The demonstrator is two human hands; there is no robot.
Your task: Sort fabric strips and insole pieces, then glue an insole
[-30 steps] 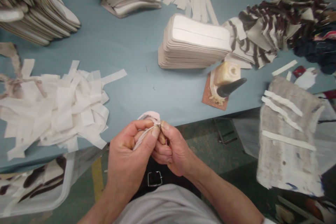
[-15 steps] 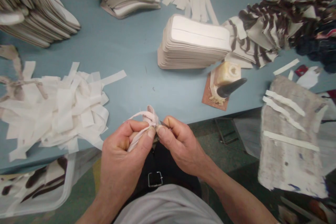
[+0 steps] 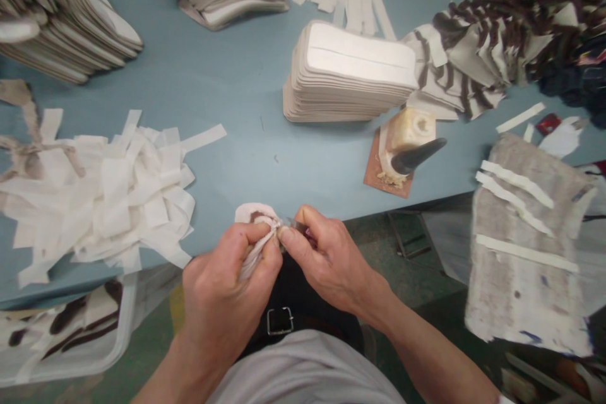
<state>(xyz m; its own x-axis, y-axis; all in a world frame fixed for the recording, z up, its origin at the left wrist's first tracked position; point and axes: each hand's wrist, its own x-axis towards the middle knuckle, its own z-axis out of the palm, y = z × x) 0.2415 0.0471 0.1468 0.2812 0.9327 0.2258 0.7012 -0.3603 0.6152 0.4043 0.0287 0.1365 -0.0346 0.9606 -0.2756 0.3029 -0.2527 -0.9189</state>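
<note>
Blue-green desk (image 3: 227,82) filled most of the view, and its near edge ran just before the person, which probably made the supplies easy to reach. On its left lay a loose heap of strips (image 3: 116,189), perhaps so that one could be picked out quickly. Beside the desk, at right, a stained panel (image 3: 516,284) carried several more strips. Behind it, dark-edged pieces (image 3: 483,44) leaned one over another, I think for lifting singly. Next to them stood a pale stack (image 3: 360,66), its edges aligned, which seemed to make it steady.

Left hand (image 3: 231,278) and right hand (image 3: 326,252) met near the desk's edge, well apart from the pot (image 3: 407,129), whose brown base (image 3: 372,167) likely protected the surface. Small cloth (image 3: 253,211) was in the left grip, pinched between thumb and fingers, apparently to hold its gathered end firm. The right grip was closed around what looked like a blade (image 3: 297,225), thumb tip beside that end; whether the blade touched it, I could not tell.
</note>
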